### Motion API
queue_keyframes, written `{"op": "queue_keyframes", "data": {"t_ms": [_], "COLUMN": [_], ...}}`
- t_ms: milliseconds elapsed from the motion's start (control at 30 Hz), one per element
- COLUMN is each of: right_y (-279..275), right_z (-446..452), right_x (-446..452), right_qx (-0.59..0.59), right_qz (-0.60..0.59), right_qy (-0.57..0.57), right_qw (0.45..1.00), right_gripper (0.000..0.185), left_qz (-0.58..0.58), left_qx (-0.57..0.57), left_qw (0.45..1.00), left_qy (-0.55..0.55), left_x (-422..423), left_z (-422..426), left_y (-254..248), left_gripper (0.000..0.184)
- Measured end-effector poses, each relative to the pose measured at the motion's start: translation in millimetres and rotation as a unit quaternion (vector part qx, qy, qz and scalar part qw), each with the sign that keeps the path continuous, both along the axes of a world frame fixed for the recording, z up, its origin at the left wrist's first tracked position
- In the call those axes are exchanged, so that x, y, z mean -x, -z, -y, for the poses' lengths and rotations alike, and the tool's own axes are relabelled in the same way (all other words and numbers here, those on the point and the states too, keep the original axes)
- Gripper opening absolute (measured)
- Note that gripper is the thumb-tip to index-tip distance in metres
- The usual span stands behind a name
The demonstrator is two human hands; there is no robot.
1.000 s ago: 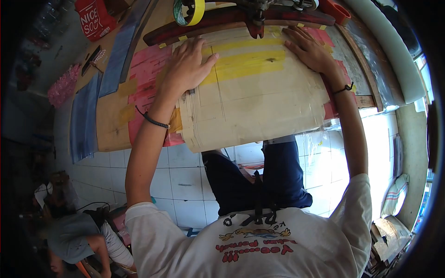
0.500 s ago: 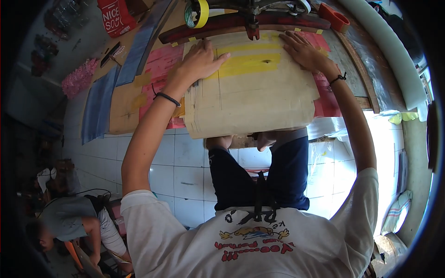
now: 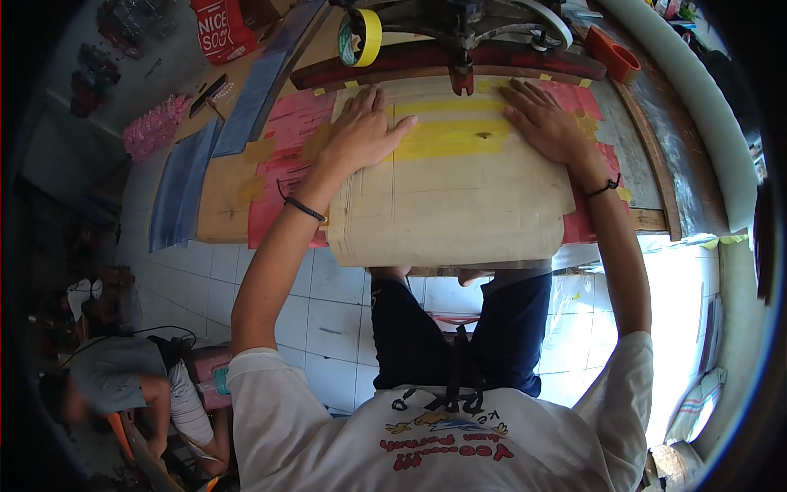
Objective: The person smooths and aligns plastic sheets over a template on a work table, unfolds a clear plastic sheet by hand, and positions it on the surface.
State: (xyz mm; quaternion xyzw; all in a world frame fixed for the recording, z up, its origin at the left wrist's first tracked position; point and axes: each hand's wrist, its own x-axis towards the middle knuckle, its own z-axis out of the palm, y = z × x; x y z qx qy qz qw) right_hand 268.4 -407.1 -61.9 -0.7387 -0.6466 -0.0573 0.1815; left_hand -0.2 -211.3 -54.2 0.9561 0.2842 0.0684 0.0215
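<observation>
A beige sheet with yellow tape strips lies over the table's front edge. My left hand rests flat on its left part, thumb spread out, holding nothing. On the sheet's upper right lies my right hand, palm down with fingers stretched forward. Just beyond both hands is a long dark-red curved bar, joined to a metal frame. A roll of yellow tape hangs on the frame. Red patches show on both sides of the sheet.
Blue strips lie at the left, near a phone, pink beads and a red bag. An orange-red holder and a white roll are at the right. Another person sits at the lower left.
The view has shifted, so the table and bar sit a little differently in the frame. Both hands stay flat on the sheet, in nearly the same places.
</observation>
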Motion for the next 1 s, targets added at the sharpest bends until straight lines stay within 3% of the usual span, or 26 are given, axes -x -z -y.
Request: {"op": "queue_keyframes", "data": {"t_ms": [567, 767, 1000], "right_y": [-2, -6, -8], "right_z": [0, 4, 6], "right_x": [-4, 0, 0], "right_qx": [-0.020, -0.011, -0.016], "right_qz": [0.034, 0.015, -0.001], "right_qy": [-0.031, -0.034, -0.033], "right_qw": [0.999, 0.999, 0.999], "right_gripper": [0.055, 0.053, 0.053], "left_qz": [0.051, 0.057, 0.064], "left_qx": [-0.004, 0.046, -0.008], "left_qw": [0.998, 0.997, 0.998], "left_qy": [-0.021, -0.007, -0.016], "left_x": [-4, 0, -4], "left_z": [-8, -10, -2], "left_y": [16, 10, 12], "left_gripper": [0.095, 0.095, 0.087]}}
